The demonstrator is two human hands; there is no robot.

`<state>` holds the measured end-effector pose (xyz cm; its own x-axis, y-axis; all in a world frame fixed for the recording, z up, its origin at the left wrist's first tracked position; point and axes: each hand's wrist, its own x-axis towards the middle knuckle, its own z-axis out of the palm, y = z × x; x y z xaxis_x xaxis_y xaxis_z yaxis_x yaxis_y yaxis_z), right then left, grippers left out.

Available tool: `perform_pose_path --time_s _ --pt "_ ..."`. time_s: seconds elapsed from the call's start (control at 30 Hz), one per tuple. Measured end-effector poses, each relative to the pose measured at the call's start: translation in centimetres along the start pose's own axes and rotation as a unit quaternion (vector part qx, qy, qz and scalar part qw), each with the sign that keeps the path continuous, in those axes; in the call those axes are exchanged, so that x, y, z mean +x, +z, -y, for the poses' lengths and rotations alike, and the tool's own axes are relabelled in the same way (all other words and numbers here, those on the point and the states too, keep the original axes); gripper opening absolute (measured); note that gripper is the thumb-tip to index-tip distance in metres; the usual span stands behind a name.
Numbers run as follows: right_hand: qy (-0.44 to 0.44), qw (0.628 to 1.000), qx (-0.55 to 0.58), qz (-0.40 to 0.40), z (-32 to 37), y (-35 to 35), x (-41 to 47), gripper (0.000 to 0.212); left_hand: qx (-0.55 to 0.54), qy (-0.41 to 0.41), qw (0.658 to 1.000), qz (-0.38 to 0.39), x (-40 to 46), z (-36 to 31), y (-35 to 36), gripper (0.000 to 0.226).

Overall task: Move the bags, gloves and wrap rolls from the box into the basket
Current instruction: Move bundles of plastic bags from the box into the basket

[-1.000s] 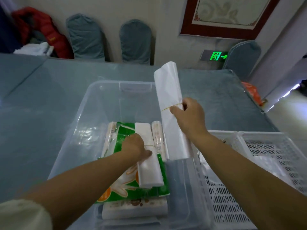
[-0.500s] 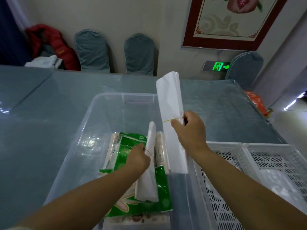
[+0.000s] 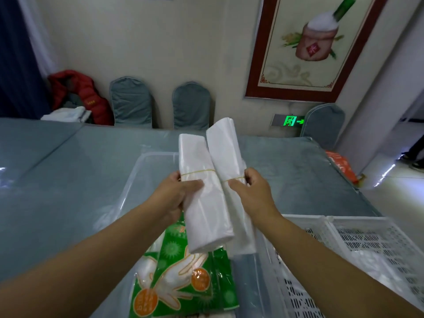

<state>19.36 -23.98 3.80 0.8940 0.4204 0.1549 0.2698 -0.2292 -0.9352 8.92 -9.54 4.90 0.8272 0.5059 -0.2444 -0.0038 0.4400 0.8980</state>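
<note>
Left hand (image 3: pixel 176 198) grips 1 bag bundle (image 3: pixel 202 191); right hand (image 3: pixel 254 193) grips another bundle (image 3: pixel 226 152), touching.

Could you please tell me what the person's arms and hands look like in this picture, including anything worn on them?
Both forearms are bare right down to the frame's lower edge, with no sleeve showing. The left hand and right hand wear no gloves, and no ring, watch or bracelet shows at the fingers or wrists.

Both bag bundles (image 3: pixel 207 203) were white with yellow bands; glove pack (image 3: pixel 183 278) green, orange-dotted; basket (image 3: pixel 344 249) white.
</note>
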Motion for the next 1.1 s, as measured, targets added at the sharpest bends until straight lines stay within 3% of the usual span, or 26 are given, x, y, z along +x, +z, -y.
perform_pose_path --time_s 0.17,0.3,0.4,0.6,0.8,1.0,1.1 --pt "0.062 0.993 0.096 -0.017 1.3 -1.8 -0.4 0.015 -0.027 0.072 0.997 0.014 -0.6 1.0 2.8 0.041" --pt "0.100 0.987 0.124 -0.029 1.1 -4.1 -0.9 0.021 0.013 0.107 0.993 0.057 -0.4 2.1 5.3 0.040" --pt "0.110 0.978 0.172 -0.047 0.5 -6.1 -1.5 0.018 0.063 0.108 0.990 0.067 -0.7 3.3 8.0 0.038" --pt "0.122 0.963 0.236 -0.045 -0.9 -12.5 -2.2 0.023 0.045 0.089 0.990 0.096 -1.0 5.7 15.2 0.035" --pt "0.094 0.979 0.179 -0.040 -4.9 -23.7 -2.6 0.047 0.102 0.074 0.985 0.121 -1.4 10.3 26.5 0.041" --pt "0.108 0.986 0.092 -0.092 -12.9 -39.3 -2.4 0.042 0.221 0.029 0.960 0.168 -1.0 19.1 39.0 0.047" --pt "0.123 0.985 0.022 -0.120 -17.4 -46.8 -2.5 0.038 0.335 0.013 0.924 0.184 -0.7 24.8 43.4 0.053"
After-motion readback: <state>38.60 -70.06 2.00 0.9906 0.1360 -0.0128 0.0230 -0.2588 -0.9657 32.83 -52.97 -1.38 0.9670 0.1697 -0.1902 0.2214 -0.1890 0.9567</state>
